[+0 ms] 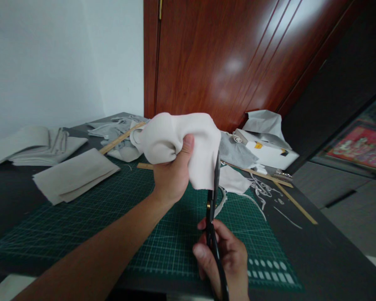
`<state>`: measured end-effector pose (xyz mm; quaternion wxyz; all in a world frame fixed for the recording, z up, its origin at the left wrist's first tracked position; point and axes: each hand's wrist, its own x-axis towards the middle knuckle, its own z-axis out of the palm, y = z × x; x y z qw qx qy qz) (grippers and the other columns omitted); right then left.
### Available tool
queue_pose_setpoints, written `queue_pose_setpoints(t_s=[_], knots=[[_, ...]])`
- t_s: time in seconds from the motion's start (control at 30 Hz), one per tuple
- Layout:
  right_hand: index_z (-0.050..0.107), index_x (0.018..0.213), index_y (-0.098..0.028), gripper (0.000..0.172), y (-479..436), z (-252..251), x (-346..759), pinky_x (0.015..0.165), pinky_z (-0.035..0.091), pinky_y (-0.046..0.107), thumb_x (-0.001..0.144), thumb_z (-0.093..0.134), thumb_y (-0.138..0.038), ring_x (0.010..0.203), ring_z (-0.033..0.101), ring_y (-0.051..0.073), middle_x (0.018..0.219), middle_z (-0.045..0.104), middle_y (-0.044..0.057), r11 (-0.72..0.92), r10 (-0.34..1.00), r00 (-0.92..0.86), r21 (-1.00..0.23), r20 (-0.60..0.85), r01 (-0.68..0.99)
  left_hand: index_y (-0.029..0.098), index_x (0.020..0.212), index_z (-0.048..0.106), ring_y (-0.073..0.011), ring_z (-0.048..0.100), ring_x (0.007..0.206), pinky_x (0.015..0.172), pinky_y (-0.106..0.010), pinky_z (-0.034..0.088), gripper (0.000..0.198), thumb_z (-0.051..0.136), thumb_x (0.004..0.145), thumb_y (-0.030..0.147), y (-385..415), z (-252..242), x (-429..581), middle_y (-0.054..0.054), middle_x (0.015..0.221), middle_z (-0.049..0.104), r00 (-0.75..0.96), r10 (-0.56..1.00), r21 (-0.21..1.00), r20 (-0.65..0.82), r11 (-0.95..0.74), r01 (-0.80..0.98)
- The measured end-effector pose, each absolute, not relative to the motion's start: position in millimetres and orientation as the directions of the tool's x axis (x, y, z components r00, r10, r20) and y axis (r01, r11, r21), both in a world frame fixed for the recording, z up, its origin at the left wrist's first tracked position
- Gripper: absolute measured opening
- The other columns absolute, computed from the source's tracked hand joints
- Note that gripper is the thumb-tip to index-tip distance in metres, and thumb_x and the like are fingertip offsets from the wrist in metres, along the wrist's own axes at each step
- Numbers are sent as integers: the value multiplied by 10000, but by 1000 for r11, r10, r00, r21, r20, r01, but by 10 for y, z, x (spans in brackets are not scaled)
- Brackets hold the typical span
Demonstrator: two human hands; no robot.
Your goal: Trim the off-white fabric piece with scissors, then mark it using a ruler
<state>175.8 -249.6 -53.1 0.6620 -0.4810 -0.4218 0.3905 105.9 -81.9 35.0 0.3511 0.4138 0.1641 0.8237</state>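
My left hand (pixel 172 173) is closed round a bunched piece of off-white cloth (pixel 175 138), held up above the green cutting mat (pixel 81 225). My right hand (pixel 222 259) grips black scissors (pixel 213 200) by the handles, near the table's front edge. The blades point up and meet the cloth's lower right edge beside my left thumb. Whether the blades are apart or together is hard to tell.
Folded grey cloth pieces (pixel 75 173) lie at the left, more cloth and a wooden ruler (pixel 120 140) at the back. Thin fabric trimmings (pixel 260 192) and another wooden strip (pixel 294 202) lie at the right. A white box (pixel 269 150) sits by the wooden door (pixel 222 58).
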Motion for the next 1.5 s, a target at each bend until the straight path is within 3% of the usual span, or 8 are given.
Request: queue_pose_setpoints(t_s=[0.23,0.77,1.03,1.5], knots=[[767,1009,-231,420,-2498,-538,1766,422,259,222,753,966,-498,460,362,81,636,555,-72,232,925,333,-967,184,-109,256,1300,754,-268,638,1437,1222,-375,525,537,908,842,491,-825,344,1061,-55,1440,743,-413,717,549,561,-696,-463],[773,1002,-241,415,-2491,-582,1769,405,246,192,747,983,-492,434,376,54,620,538,-89,239,919,347,-965,188,-110,247,1281,754,-262,659,1413,1183,-349,564,530,902,845,509,-826,350,1078,-37,1355,787,-413,706,538,576,-707,-458],[774,1030,-254,382,-2441,-696,1797,365,237,169,765,986,-428,401,383,48,605,556,-90,312,902,341,-946,266,-86,248,1268,764,-265,668,1401,1175,-340,576,508,901,850,501,-798,335,1072,-28,1382,776,-421,691,528,587,-722,-448],[791,1022,-253,445,-2477,-607,1767,402,288,175,712,1012,-482,441,404,55,622,555,-88,243,910,371,-963,185,-118,262,1289,758,-250,680,1385,1205,-342,546,514,896,856,501,-789,322,1077,-20,1358,786,-423,684,528,594,-728,-436]])
